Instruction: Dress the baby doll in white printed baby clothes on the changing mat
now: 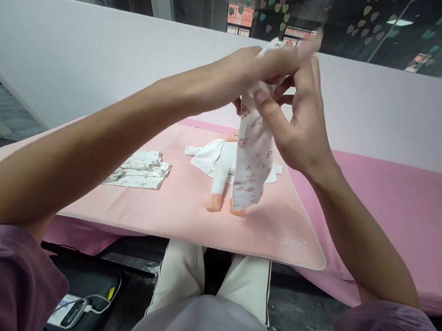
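Observation:
A white baby garment with small pink prints hangs in front of me, gathered at its top; its exact kind does not show. My left hand is closed around the gathered upper part, its thumb and fingertips smeared by motion. From the other side, my right hand grips the same cloth with its thumb pressed on the front; its other fingers are partly hidden behind. Behind the cloth, a baby doll in white clothes lies on its back, feet towards me. The garment covers part of its body and one leg.
Under the doll is a light pink mat on a table with a darker pink cover. A folded printed cloth lies at the left. A white wall stands behind. Below left, a white device with a cable rests on a dark seat.

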Demonstrator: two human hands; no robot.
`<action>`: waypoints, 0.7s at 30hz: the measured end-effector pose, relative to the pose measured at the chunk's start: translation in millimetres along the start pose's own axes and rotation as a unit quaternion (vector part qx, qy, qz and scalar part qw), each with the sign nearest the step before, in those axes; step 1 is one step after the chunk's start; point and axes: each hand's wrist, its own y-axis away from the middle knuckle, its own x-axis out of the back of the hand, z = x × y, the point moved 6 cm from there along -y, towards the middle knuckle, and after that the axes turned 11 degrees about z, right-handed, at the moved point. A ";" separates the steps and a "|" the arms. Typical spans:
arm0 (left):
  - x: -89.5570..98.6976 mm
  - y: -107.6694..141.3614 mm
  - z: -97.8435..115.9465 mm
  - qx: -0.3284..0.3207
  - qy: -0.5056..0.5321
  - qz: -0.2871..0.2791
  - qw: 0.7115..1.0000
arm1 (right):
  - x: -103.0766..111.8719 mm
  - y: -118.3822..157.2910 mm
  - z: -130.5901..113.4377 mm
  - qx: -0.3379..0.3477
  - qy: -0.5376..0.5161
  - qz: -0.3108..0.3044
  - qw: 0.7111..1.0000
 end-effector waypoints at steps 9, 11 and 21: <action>21.1 -4.8 -18.7 0.045 0.025 0.091 0.995 | -30.1 90.5 102.4 -0.196 -0.153 -0.105 0.963; 12.4 -6.9 -9.7 0.045 0.048 0.068 0.996 | -66.2 135.2 108.9 -0.267 -0.241 -0.233 0.904; 132.8 63.2 -138.2 0.265 -0.115 0.211 0.934 | -100.2 228.0 102.1 -0.476 -0.329 -0.268 0.771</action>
